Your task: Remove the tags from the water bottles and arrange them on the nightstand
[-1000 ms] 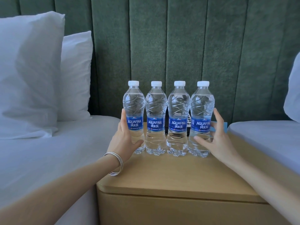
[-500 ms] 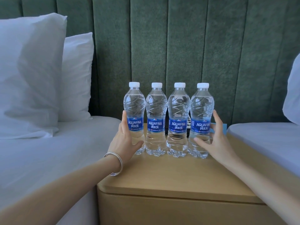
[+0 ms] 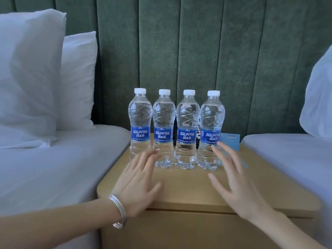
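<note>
Several clear water bottles with white caps and blue labels stand upright in a tight row at the back of the wooden nightstand (image 3: 188, 191): the leftmost bottle (image 3: 139, 121), the rightmost bottle (image 3: 212, 123). No tags show on the bottle necks. My left hand (image 3: 139, 184), with silver bangles on the wrist, hovers open in front of the leftmost bottle, apart from it. My right hand (image 3: 235, 182) hovers open in front of the rightmost bottle, fingers spread, holding nothing.
A light blue card (image 3: 230, 141) stands behind the rightmost bottle. A dark object (image 3: 198, 133) shows between the bottles at the back. White beds flank the nightstand: left bed (image 3: 59, 166) with pillows (image 3: 32, 72), right bed (image 3: 291, 155). A green padded headboard (image 3: 179, 51) rises behind.
Both hands have let go of the outer bottles and pulled back toward me over the nightstand. The row of bottles stays in place.
</note>
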Motion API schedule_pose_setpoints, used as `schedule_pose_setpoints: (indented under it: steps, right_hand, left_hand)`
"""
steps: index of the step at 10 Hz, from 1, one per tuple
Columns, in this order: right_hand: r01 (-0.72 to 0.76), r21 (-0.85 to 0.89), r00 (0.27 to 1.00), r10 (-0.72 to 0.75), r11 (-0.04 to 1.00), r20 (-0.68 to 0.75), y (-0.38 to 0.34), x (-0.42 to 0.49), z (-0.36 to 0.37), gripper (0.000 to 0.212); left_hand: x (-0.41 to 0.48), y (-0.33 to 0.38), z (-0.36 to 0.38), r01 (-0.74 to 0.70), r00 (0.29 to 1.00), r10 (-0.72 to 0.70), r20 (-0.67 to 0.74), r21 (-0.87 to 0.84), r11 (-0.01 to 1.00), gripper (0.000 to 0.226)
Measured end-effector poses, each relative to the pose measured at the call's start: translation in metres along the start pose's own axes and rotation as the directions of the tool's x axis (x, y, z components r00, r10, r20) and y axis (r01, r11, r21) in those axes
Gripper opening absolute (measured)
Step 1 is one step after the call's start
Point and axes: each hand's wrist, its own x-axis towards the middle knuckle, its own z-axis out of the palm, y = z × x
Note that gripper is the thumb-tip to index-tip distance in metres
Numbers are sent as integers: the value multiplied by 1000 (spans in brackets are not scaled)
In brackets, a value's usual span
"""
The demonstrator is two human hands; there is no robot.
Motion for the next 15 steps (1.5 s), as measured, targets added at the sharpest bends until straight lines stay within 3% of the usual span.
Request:
schedule_pose_setpoints:
  steps: [1,2,3,4,6,7,8,9,10,11,13,14,15]
  right_hand:
    - [3,-172,963,43,985,266,-3,-20,7,71]
    - [44,-306,947,58,951,315,-14,-25,11,68]
    - [46,-390,970,52,920,239,-17,-33,19,58]
    - [13,-398,983,62,917,175,-19,-38,27,57]
    - [-53,-392,951,166,918,262,-30,-36,19,59]
    - [-47,-406,876,233,913,423,-34,-31,9,58]
    - [-70,-417,754,321,906,572,-42,-20,-4,60]
    - [-113,-357,605,350,927,715,-57,3,-29,62]
    - [-118,-282,573,297,952,764,-77,40,-72,65]
    - [-90,-304,575,299,948,761,-98,88,-129,58]
    - [-132,-368,679,355,920,642,-152,186,-261,60]
    - [-180,-349,779,349,920,520,-180,209,-317,58]
    - [-187,-327,826,329,926,458,-208,213,-354,56]
  left_hand:
    - [-31,16,6,-16,961,-11,275,97,995,69]
    - [-30,16,6,9,937,-50,346,119,993,79]
    - [-32,19,5,-6,936,-61,348,188,982,62]
    - [-36,18,8,-14,953,-43,300,185,983,61]
    - [-36,32,9,85,945,-129,301,156,984,56]
    - [-36,42,5,144,930,-176,322,119,982,55]
    - [-33,54,-5,263,883,-274,382,83,961,56]
    - [-12,66,-31,240,677,-286,678,164,957,75]
    - [28,62,-79,249,515,-253,819,140,958,64]
    - [73,64,-143,237,571,-272,775,162,958,59]
    - [163,97,-281,213,816,-216,536,68,975,48]
    - [186,120,-338,188,859,-186,477,45,981,52]
    - [193,137,-378,175,870,-187,457,68,982,55]
